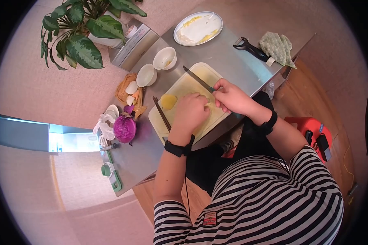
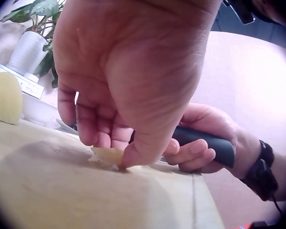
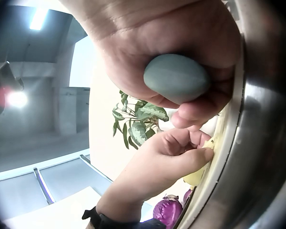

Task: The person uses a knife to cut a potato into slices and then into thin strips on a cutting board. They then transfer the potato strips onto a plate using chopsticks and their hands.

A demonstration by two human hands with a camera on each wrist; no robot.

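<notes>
My left hand (image 1: 192,112) bends over the cream cutting board (image 1: 184,85), pinching a small pale yellow potato piece (image 2: 107,155) between thumb and fingertips, low against the surface. My right hand (image 1: 233,97) grips a knife (image 1: 197,77) by its dark green handle (image 2: 205,143); the blade slants over the board toward its far edge, beyond the left hand. In the left wrist view the blade is mostly hidden behind the left hand. A larger cut potato (image 1: 168,101) sits on the board left of that hand, with brown chopsticks (image 1: 161,112) lying along the board's left side.
Two white bowls (image 1: 146,75) stand behind the board, and an oval plate (image 1: 175,36) with yellow scraps lies farther back. Left are a purple cabbage (image 1: 124,128) and a green-framed slicer (image 1: 116,179). A black-handled tool (image 1: 251,49) and a green cloth (image 1: 277,47) lie right.
</notes>
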